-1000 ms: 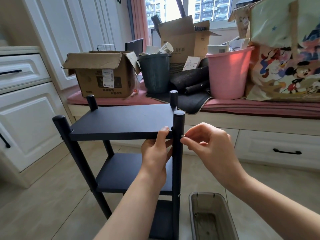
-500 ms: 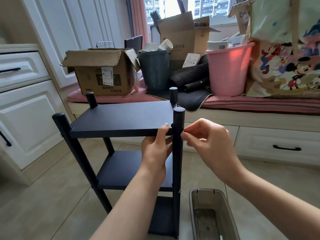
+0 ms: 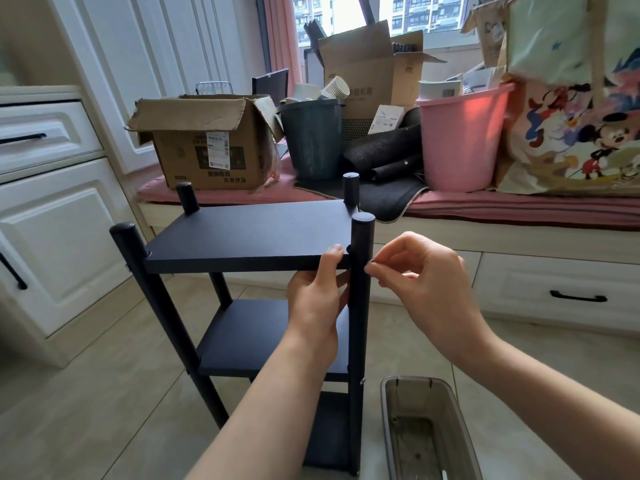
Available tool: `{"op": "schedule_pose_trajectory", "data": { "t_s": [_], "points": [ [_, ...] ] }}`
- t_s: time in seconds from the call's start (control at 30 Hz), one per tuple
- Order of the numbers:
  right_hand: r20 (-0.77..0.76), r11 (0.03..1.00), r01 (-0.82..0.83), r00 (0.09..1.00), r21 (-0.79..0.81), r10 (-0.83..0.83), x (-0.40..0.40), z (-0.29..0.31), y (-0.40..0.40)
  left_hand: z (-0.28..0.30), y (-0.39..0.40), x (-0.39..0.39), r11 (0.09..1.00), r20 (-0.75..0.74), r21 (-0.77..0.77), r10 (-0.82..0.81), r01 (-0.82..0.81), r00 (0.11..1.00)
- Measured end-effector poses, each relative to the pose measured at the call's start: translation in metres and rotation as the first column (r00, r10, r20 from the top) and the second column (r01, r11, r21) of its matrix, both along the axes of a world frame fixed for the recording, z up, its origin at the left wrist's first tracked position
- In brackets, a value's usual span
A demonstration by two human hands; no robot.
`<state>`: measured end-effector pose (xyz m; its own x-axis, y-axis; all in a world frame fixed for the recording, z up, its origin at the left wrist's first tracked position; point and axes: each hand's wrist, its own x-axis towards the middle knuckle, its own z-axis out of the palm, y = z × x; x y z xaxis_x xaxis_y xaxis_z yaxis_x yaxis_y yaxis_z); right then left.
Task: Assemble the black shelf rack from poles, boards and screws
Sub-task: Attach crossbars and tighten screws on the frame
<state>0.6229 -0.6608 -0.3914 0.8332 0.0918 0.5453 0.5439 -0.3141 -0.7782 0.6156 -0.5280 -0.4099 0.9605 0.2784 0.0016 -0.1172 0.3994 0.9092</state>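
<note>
The black shelf rack [image 3: 263,292] stands upright on the tiled floor [image 3: 104,393] in front of a window seat, with three boards fixed between four poles. The left hand [image 3: 317,299] grips the front edge of the top board [image 3: 249,233] from below, its thumb lying on the board's upper face just beside the near right pole [image 3: 360,306] and its other fingers curled under the board. The right hand [image 3: 426,285] is at the right side of that same pole, level with the top board; its thumb and forefinger are pinched narrowly on a small silver screw [image 3: 370,260] that touches the pole's side, while the remaining fingers are curled loosely. A second screw head [image 3: 362,381] shows lower on the same pole, at the level of the middle board [image 3: 249,337]. On the floor to the right of the rack, near its foot, sits a clear plastic tray [image 3: 429,431] holding a few small parts too small to tell apart. Behind the rack, the window seat [image 3: 519,206] carries a cardboard box [image 3: 204,147], a dark bin [image 3: 311,140] with paper cups, a pink bucket [image 3: 460,136], a rolled dark mat [image 3: 381,154] and a cartoon-print bag [image 3: 575,109]. White cabinets [image 3: 52,216] with black handles stand to the left.
</note>
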Motion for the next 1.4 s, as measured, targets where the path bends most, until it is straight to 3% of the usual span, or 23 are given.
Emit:
{"op": "schedule_pose_trajectory", "data": {
  "t_s": [0.7,0.9,1.17,1.27,1.4],
  "points": [
    [-0.003,1.0,0.006,1.0,-0.021,-0.006,0.0009,0.0026,-0.0015,-0.001,0.0016,0.0001,0.998,0.027,0.057,-0.03,0.029,0.999],
    [0.033,0.995,0.047,0.998,-0.093,-0.044,-0.0009,0.0038,0.0026,0.0029,-0.0011,-0.0002,0.999,0.012,0.037,-0.021,0.021,1.0],
    [-0.06,1.0,0.004,0.998,0.004,-0.004,0.007,0.0061,-0.0021,0.0037,-0.0013,-0.0013,0.999,-0.008,0.041,-0.018,0.019,1.0],
    [-0.143,0.994,-0.059,0.987,0.091,0.071,0.0076,0.0062,-0.0028,0.0037,-0.0017,-0.0012,0.999,0.002,0.039,-0.012,0.012,1.0],
    [-0.165,0.986,-0.142,0.974,0.091,0.155,0.0061,0.0052,-0.0015,0.0045,0.0009,-0.0027,0.999,0.009,0.052,-0.007,0.007,1.0]
  ]
}}
